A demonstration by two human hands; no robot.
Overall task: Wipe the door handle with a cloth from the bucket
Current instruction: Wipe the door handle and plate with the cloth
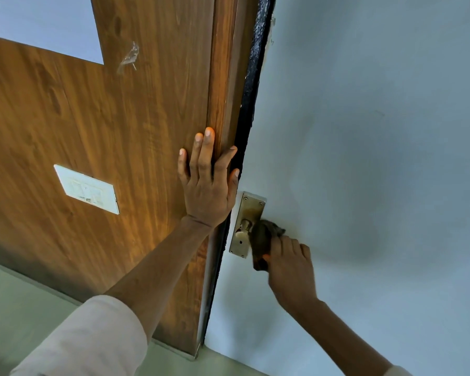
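Both hands are up at the door. My left hand (208, 183) lies flat w/ fingers spread on the wooden panel (92, 126), just beside the black door edge (251, 85). My right hand (289, 264) has its grip pressed together around the dark cloth (263, 240), which sits btw. my fingers and the door handle (243, 230), touching it on the right side, over the brass plate (248, 213). A white switch plate (86, 188) is well apart, to the left.

Left hand (208, 185) flat on wall panel (98, 126); cloth (263, 240) right of door handle (243, 230).
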